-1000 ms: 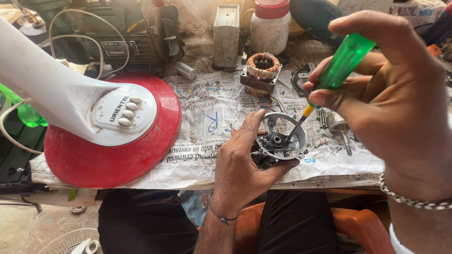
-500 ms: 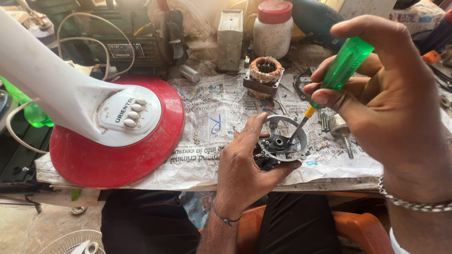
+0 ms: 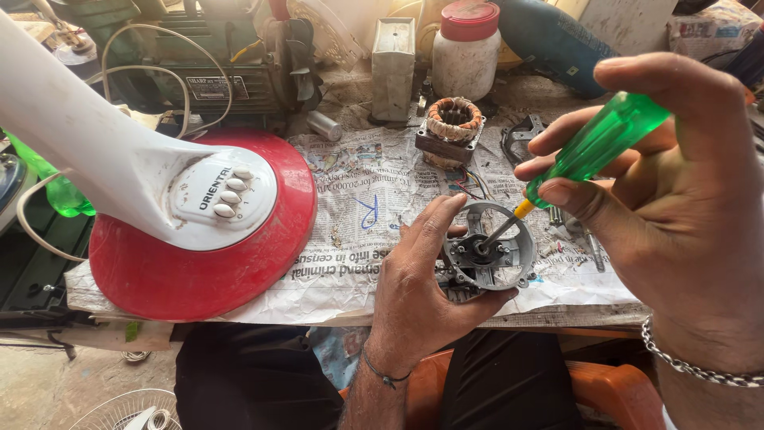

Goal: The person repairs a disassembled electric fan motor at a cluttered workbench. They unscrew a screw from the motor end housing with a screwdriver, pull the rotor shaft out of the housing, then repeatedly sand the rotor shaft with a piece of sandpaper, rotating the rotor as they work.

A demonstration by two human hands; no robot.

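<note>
Your left hand (image 3: 422,279) is wrapped around a round grey metal motor housing (image 3: 487,256), thumb curled under its near edge and fingers up along its left side, holding it just above the newspaper (image 3: 358,199) that covers the bench (image 3: 557,318) near the front edge. Your right hand (image 3: 676,215) is closed around the translucent green handle of a screwdriver (image 3: 589,151), with thumb and forefinger pinching the lower end of the handle; the yellow collar and thin metal shaft slant down and left, and the tip sits at the centre of the housing, touching the hub there. A chain bracelet shows on your right wrist and a thin dark band on your left. Behind the housing, further back on the newspaper, stands a stator (image 3: 450,131) wound with copper coil, coloured wires trailing from it toward the housing. To the left lies a red round fan base (image 3: 199,271) with a white stand (image 3: 95,151) bearing a row of white push buttons. At the back stand a white jar with a red lid (image 3: 465,48) and a grey rectangular box (image 3: 394,68), side by side. A few loose screws lie on the paper to the right of the housing, partly hidden by your right hand.
</note>
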